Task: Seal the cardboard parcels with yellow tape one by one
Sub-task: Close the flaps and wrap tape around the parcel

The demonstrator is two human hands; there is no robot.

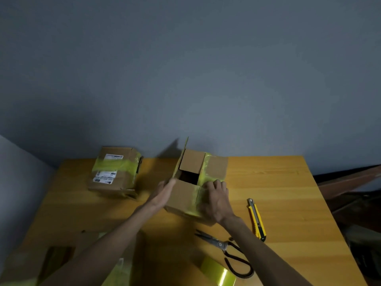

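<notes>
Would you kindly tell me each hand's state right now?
Left hand: open, fingers straight against the box.
Right hand: fingers curled over the box, holding it.

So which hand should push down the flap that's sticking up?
The left hand. Its straight fingers are right at the standing flap on the left side of the box. The right hand holds the taped side, so it can probably steady the box.

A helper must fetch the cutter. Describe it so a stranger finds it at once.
On the wooden table, look right of the open box. The cutter lies there, beside the scissors; it alone is a straight yellow-and-black bar, while the scissors have dark looped handles.
</notes>
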